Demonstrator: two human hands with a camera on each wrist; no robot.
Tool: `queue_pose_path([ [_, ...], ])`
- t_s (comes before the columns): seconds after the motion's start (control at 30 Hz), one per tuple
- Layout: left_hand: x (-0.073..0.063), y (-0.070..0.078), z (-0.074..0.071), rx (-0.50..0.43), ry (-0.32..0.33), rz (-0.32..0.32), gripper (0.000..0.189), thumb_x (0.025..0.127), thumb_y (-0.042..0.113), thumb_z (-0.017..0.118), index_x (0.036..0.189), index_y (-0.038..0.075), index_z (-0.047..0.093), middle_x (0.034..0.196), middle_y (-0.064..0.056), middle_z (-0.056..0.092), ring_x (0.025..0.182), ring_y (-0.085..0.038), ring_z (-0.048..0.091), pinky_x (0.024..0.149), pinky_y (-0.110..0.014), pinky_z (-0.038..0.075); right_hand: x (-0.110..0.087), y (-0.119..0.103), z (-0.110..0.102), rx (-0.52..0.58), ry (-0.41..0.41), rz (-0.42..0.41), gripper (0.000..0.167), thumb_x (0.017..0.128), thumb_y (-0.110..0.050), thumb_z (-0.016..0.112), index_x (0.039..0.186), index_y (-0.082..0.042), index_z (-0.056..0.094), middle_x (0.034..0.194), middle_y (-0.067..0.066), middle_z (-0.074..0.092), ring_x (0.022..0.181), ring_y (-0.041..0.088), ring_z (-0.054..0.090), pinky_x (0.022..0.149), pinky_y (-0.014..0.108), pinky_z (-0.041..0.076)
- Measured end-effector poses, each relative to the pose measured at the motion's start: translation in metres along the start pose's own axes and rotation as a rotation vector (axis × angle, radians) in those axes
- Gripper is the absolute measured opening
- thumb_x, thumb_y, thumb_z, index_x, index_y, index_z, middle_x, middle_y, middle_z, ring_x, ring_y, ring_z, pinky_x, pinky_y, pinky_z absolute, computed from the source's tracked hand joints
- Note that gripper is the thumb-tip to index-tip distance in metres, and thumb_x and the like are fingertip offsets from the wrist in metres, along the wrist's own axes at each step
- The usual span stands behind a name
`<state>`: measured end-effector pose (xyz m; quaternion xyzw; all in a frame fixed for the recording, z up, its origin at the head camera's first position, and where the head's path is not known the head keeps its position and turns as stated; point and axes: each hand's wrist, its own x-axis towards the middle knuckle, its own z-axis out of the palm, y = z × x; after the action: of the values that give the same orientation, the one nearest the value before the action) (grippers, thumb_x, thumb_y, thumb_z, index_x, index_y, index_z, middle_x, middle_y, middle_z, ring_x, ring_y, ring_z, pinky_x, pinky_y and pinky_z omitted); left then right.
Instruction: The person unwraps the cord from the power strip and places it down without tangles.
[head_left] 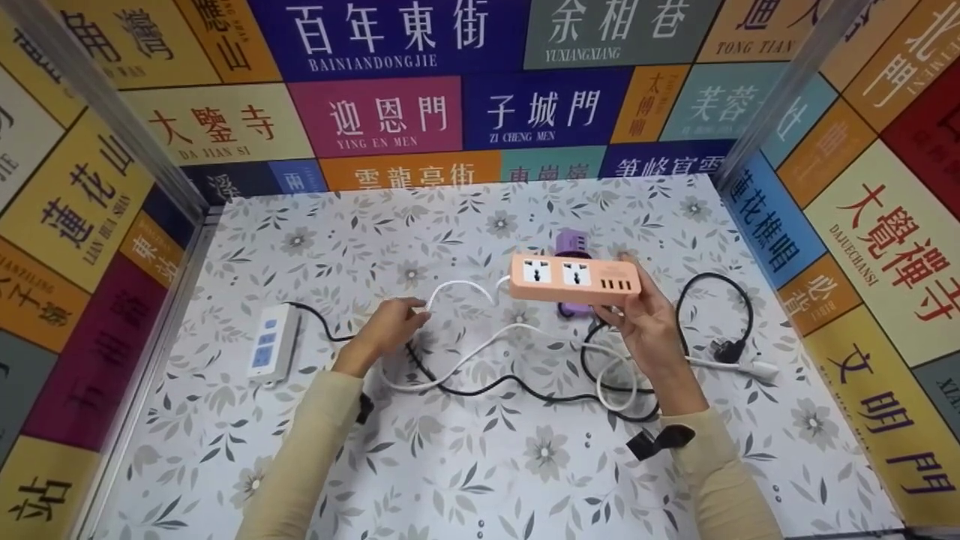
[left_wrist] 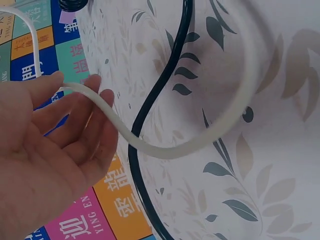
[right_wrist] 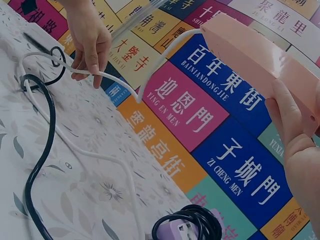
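My right hand (head_left: 651,330) grips an orange power strip (head_left: 555,289) by its right end, raised over the table. Two white sockets and several USB ports show on its face; the right wrist view gives its plain underside. From its left end runs a white cord (head_left: 457,283). My left hand (head_left: 390,327) pinches that cord between thumb and fingers, seen closely in the left wrist view, where the cord (left_wrist: 165,151) hangs in a loop below the fingertips. Behind the orange strip, partly hidden by it, lies a purple power strip (head_left: 571,241) with black cord wound round it.
A white power strip (head_left: 271,345) with blue sockets lies at the left. Its black cord (head_left: 517,381) crosses the table under the white one. At the right are a black plug (head_left: 726,349) and a white plug (head_left: 759,370). Printed panels (head_left: 375,112) wall the table.
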<state>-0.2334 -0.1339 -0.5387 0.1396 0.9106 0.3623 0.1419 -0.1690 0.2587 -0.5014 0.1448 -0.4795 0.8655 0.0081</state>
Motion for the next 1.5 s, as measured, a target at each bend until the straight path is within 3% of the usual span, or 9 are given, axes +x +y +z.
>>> queue_pose_path([
  [0.1, -0.002, 0.004, 0.0, 0.002, 0.022, -0.006, 0.052, 0.103, 0.024, 0.055, 0.145, -0.005, 0.047, 0.112, -0.024, 0.069, 0.093, -0.029, 0.066, 0.085, -0.041, 0.055, -0.001, 0.001, 0.001, 0.006, -0.005, 0.007, 0.077, 0.102, -0.016, 0.049, 0.159, 0.002, -0.001, 0.151, 0.002, 0.039, 0.127, 0.019, 0.059, 0.099, 0.032, 0.055],
  [0.2, -0.004, 0.011, -0.002, -0.032, 0.054, 0.002, 0.062, 0.103, 0.032, 0.055, 0.151, -0.003, 0.038, 0.131, -0.025, 0.06, 0.12, -0.038, 0.06, 0.103, -0.049, 0.049, -0.002, 0.002, 0.003, 0.032, -0.007, 0.01, 0.079, 0.102, -0.016, 0.05, 0.158, 0.003, -0.003, 0.149, 0.003, 0.041, 0.126, 0.019, 0.06, 0.098, 0.032, 0.055],
  [0.37, -0.008, 0.032, -0.003, -0.1, 0.064, 0.074, 0.074, 0.101, 0.048, 0.052, 0.157, 0.006, 0.028, 0.148, -0.021, 0.047, 0.137, -0.036, 0.047, 0.112, -0.051, 0.043, -0.002, 0.005, 0.005, 0.05, -0.018, 0.018, 0.081, 0.102, -0.015, 0.051, 0.158, 0.004, -0.005, 0.147, 0.003, 0.043, 0.122, 0.02, 0.063, 0.096, 0.03, 0.057],
  [0.53, -0.012, 0.054, 0.0, -0.139, 0.086, 0.212, 0.079, 0.098, 0.051, 0.054, 0.159, 0.011, 0.025, 0.152, -0.019, 0.042, 0.141, -0.032, 0.043, 0.113, -0.051, 0.042, -0.003, 0.01, 0.007, 0.049, -0.034, 0.044, 0.081, 0.102, -0.014, 0.05, 0.158, 0.002, -0.007, 0.147, 0.001, 0.046, 0.12, 0.019, 0.064, 0.097, 0.031, 0.056],
  [0.63, -0.014, 0.066, 0.003, -0.162, 0.09, 0.256, 0.085, 0.095, 0.054, 0.058, 0.16, 0.012, 0.023, 0.153, -0.017, 0.041, 0.143, -0.032, 0.04, 0.116, -0.052, 0.038, -0.004, 0.011, 0.008, 0.038, -0.039, 0.047, 0.081, 0.103, -0.015, 0.05, 0.157, 0.003, -0.007, 0.147, 0.0, 0.045, 0.12, 0.019, 0.064, 0.097, 0.031, 0.056],
  [0.8, -0.016, 0.081, 0.009, -0.181, 0.1, 0.28, 0.09, 0.09, 0.056, 0.064, 0.159, 0.013, 0.025, 0.152, -0.015, 0.043, 0.144, -0.031, 0.04, 0.119, -0.054, 0.034, -0.004, 0.012, 0.011, 0.039, -0.058, 0.043, 0.082, 0.103, -0.016, 0.05, 0.157, 0.005, -0.008, 0.146, 0.001, 0.047, 0.122, 0.019, 0.064, 0.098, 0.031, 0.056],
  [0.97, -0.016, 0.091, 0.014, -0.24, 0.138, 0.339, 0.087, 0.088, 0.045, 0.073, 0.157, 0.012, 0.032, 0.149, -0.011, 0.048, 0.141, -0.027, 0.045, 0.12, -0.046, 0.036, -0.005, 0.014, 0.013, 0.033, -0.074, 0.058, 0.078, 0.103, -0.013, 0.049, 0.157, 0.006, -0.004, 0.146, 0.001, 0.05, 0.125, 0.019, 0.062, 0.099, 0.034, 0.055],
  [1.13, -0.017, 0.1, 0.017, -0.292, 0.153, 0.389, 0.088, 0.086, 0.043, 0.076, 0.155, 0.01, 0.034, 0.148, -0.012, 0.049, 0.141, -0.027, 0.047, 0.121, -0.041, 0.036, -0.004, 0.019, 0.015, 0.019, -0.085, 0.064, 0.078, 0.103, -0.011, 0.049, 0.156, 0.008, -0.003, 0.145, 0.001, 0.049, 0.127, 0.018, 0.059, 0.101, 0.036, 0.054],
  [1.5, -0.018, 0.101, 0.021, -0.368, 0.151, 0.417, 0.078, 0.084, 0.032, 0.08, 0.149, 0.008, 0.044, 0.139, -0.011, 0.056, 0.129, -0.023, 0.056, 0.112, -0.032, 0.047, -0.005, 0.025, 0.018, 0.009, -0.135, 0.075, 0.081, 0.102, -0.015, 0.052, 0.157, 0.007, -0.003, 0.147, -0.001, 0.048, 0.125, 0.017, 0.061, 0.097, 0.034, 0.057],
])
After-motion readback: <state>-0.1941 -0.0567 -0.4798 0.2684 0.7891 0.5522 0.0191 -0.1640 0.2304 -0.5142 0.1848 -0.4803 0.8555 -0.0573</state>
